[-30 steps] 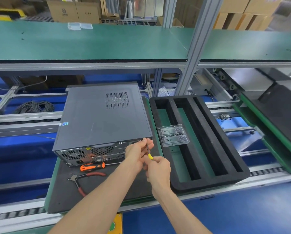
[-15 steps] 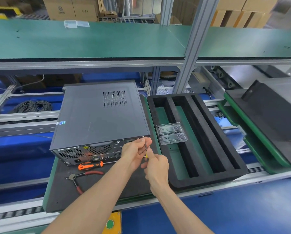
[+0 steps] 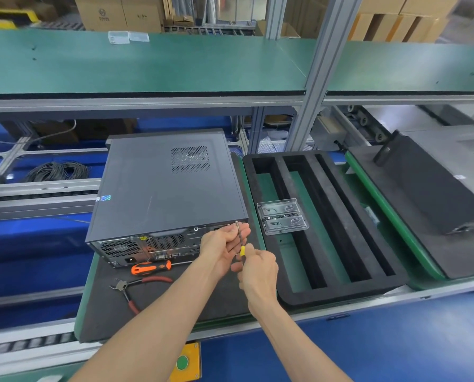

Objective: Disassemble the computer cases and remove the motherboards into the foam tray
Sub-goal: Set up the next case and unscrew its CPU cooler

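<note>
Grey steel case [image 3: 164,186] lies flat at centre frame on a dark mat [image 3: 158,307], rear panel facing the viewer, side cover in place. Black foam tray [image 3: 329,230] sits just right of the case, its long slots holding no board; a clear plastic blister [image 3: 282,216] rests across its left slots.

Right hand [image 3: 258,271], lower centre, has its fingers curled round the yellow handle of a small screwdriver [image 3: 240,241]. The shaft points up to the top right corner of the rear panel, tip at the case edge. Left hand [image 3: 225,244] is at the same corner, fingers bent around the shaft and touching the panel; whether they pinch the shaft or only steady it cannot be told.

Orange-handled screwdriver [image 3: 151,268] lies on the mat, just in front of the rear panel. Red-handled cutters [image 3: 134,289] lie near it, closer to the viewer. A second case [image 3: 434,186] lies on the next pallet at right of frame. Green worktop [image 3: 147,64] runs across the upper frame, with cartons [image 3: 120,12] behind it.
</note>
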Demonstrator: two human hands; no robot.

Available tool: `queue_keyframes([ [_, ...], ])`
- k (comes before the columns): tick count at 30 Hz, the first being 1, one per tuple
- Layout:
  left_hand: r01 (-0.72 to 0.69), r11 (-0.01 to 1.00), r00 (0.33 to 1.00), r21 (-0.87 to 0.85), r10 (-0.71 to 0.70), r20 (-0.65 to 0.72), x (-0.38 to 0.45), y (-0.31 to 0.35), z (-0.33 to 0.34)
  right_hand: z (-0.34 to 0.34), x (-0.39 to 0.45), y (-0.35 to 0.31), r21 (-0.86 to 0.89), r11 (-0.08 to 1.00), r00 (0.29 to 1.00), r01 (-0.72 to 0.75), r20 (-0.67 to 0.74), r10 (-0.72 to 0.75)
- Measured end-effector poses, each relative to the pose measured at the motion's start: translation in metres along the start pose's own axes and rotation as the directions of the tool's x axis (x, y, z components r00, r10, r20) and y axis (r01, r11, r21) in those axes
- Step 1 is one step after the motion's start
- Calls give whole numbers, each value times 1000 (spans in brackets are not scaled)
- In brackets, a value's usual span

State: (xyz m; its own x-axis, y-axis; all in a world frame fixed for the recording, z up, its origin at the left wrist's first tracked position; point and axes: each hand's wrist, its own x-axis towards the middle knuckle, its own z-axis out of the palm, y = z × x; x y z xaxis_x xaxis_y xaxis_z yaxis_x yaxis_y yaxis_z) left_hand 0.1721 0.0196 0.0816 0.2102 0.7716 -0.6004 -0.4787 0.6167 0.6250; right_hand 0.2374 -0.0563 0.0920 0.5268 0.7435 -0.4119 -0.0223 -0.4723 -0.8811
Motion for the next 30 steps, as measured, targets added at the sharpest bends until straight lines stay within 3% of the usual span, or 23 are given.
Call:
queue_keyframes([
  [16, 2, 1000, 999, -4, -2, -47, 3, 0, 1, -1, 6, 3, -58, 998, 999, 13, 34, -11],
  [24, -8, 1000, 997, 10, 8, -82, 2, 0, 6, -4, 7, 2, 9, 997, 996, -74, 42, 74],
  [30, -22, 1000, 993, 20, 24, -115, 3, -1, 6, -8, 6, 4, 29, 999, 996, -36, 85, 34],
])
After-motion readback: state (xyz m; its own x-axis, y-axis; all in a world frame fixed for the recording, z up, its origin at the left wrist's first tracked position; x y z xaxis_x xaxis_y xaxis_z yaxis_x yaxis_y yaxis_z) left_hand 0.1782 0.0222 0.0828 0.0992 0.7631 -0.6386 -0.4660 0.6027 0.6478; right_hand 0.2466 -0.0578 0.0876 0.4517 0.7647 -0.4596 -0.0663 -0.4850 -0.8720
